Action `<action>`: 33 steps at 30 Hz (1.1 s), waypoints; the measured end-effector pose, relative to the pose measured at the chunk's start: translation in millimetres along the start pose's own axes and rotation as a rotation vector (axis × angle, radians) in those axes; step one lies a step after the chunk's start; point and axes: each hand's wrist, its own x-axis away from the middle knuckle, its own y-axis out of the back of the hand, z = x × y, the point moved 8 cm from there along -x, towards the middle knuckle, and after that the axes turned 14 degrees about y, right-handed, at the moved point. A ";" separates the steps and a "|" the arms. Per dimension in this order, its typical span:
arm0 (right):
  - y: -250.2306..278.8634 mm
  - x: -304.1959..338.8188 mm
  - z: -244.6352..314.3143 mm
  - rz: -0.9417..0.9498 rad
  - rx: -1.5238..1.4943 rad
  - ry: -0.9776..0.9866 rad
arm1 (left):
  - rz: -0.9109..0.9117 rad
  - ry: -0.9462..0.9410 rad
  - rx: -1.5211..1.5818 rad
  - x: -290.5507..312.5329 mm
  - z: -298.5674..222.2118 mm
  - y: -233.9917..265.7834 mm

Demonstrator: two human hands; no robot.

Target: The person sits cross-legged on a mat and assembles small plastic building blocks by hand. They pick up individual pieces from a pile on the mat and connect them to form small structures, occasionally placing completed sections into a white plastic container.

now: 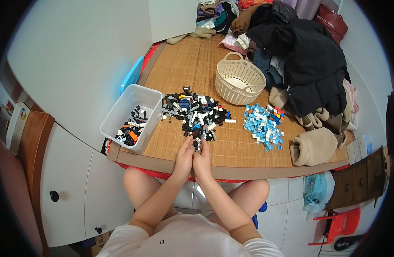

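My left hand and my right hand are close together at the near edge of a pile of loose toy building bricks, mostly black, white and grey. Between their fingers is a small cluster of grey and black building bricks, with both hands closed around it from the sides. Whether those bricks are joined together is too small to tell. To the left of the pile stands a translucent plastic box with some black, white and orange bricks at its bottom.
Right of the pile lies a heap of light blue and white pieces, touching a puzzle cube. Behind it stands a beige basket. A blue lid leans by the box. Dark clothes cover the mat's far right.
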 end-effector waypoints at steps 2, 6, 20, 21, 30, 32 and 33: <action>2.7 -1.5 -7.6 -0.012 0.005 0.009 | -0.007 -0.001 0.011 -0.5 1.0 -0.6; 8.0 -4.0 -18.4 -0.007 0.034 0.037 | 0.004 -0.011 0.115 1.7 1.8 -4.1; 7.7 12.7 -3.7 -0.051 -0.002 0.146 | 0.016 -0.035 0.176 10.1 0.0 -6.6; 7.6 12.7 -4.1 -0.057 -0.026 0.145 | 0.018 -0.036 0.172 9.5 0.2 -6.7; 12.1 10.7 -10.9 -0.098 -0.187 0.177 | 0.036 -0.025 0.243 12.7 0.7 -7.7; 15.3 7.5 -14.3 -0.098 -0.216 0.185 | 0.045 -0.012 0.287 14.4 0.0 -9.4; 15.9 7.0 -14.8 -0.097 -0.230 0.188 | 0.046 -0.002 0.307 14.8 -0.2 -9.7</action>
